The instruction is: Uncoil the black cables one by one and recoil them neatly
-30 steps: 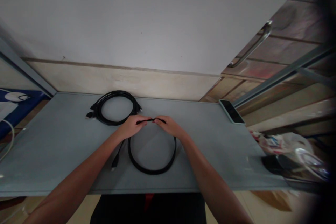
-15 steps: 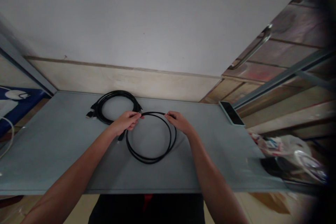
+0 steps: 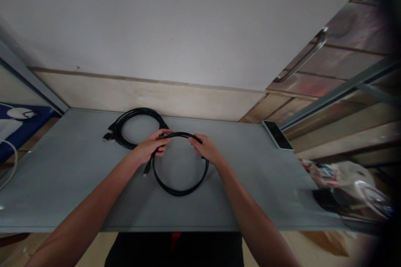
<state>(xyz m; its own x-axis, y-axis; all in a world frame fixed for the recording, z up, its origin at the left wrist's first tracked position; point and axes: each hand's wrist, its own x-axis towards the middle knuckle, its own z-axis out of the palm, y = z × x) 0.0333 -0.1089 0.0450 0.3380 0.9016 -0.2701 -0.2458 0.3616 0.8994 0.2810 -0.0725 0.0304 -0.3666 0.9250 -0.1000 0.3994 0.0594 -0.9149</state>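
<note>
A black cable (image 3: 180,194) lies in a round coil on the grey table, its far side held up between my hands. My left hand (image 3: 152,145) is closed around the coil's upper left. One plug (image 3: 147,168) of this cable hangs out just below that hand. At the upper right, my right hand (image 3: 204,147) grips the strands between thumb and fingers. Behind my left hand rests a second coiled black cable (image 3: 140,111), with its plugs (image 3: 108,136) sticking out on the left.
The grey table (image 3: 78,167) meets a wall at its back edge. A phone (image 3: 277,135) lies at the table's right end. Farther right are plastic bags (image 3: 351,175) and a dark container (image 3: 326,199). A white cable (image 3: 14,162) hangs at the left edge.
The coil's loops have drawn together into a tighter, slightly smaller ring. My right hand has shifted a little left along it, and the plug by my left hand hangs slightly lower.
</note>
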